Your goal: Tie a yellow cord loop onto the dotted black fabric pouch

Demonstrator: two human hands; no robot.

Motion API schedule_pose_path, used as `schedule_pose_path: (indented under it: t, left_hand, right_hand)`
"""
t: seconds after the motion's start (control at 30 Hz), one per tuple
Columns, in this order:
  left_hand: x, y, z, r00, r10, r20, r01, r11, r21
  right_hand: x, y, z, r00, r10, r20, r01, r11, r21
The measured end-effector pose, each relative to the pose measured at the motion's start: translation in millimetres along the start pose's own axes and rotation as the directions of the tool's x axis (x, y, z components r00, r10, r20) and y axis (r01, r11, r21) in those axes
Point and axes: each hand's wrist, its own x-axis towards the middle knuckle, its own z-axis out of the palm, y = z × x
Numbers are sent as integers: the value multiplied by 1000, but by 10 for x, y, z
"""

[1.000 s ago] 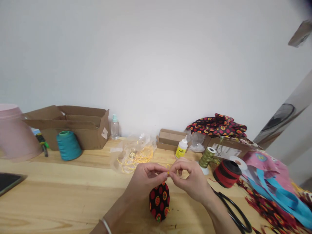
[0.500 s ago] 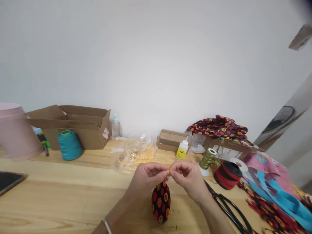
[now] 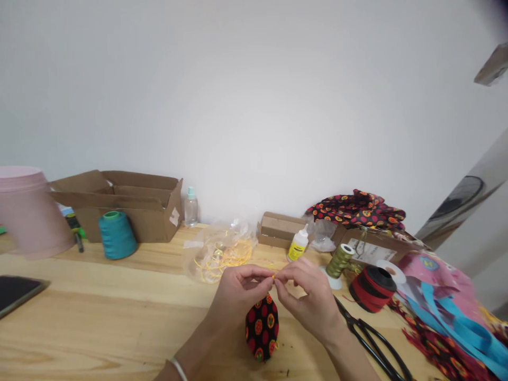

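above the table (image 3: 99, 323): your left hand (image 3: 240, 291) and right hand (image 3: 311, 299) meet fingertip to fingertip, near the middle of the near side.
left fingers: your thumb and forefinger are pinched together on a short bit of yellow cord (image 3: 273, 277).
right fingers: your thumb and forefinger close on the same bit from the other side; most of it is hidden.
patterned pouch (image 3: 262, 329): black with red dots and flower roundels, just below your fingertips; you cannot tell whether it hangs or touches the wood.
yellow loop (image 3: 277, 345): sticks out at the pouch's lower right edge.
white band (image 3: 178, 369): around your left wrist.
black-handled scissors (image 3: 371, 338): beside your right forearm, blades partly hidden by it.
beyond your hands: a clear plastic bag (image 3: 234, 227) with yellow cording inside, and a white squeeze bottle (image 3: 298, 244) standing in front of a small cardboard box (image 3: 278, 225).
spools: an olive thread spool (image 3: 340, 262), tilted, near a red and black roll (image 3: 372, 290), both to your right.
far left: a teal thread cone (image 3: 118, 237) upright before an open cardboard box (image 3: 153, 222).
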Motion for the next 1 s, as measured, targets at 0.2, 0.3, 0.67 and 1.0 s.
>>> schedule_pose_path:
  t: [0.2, 0.3, 0.67, 1.0]
  left_hand:
    - [0, 26, 14, 1000, -18, -24, 19, 1000, 10]
    - [2, 8, 11, 1000, -8, -24, 8, 1000, 7]
    - [30, 50, -14, 995, -98, -1, 97, 987, -128]
    - [12, 10, -9, 983, -175, 63, 184, 966, -180]
  right_hand:
    - [-19, 32, 29, 1000, 21, 1, -21, 1000, 8]
    - [-14, 36, 50, 998, 65, -7, -64, 997, 35]
    - [-27, 27, 46, 1000, -8, -1, 8, 999, 41]
    - [0, 79, 119, 856, 505, 105, -490, 731, 476]
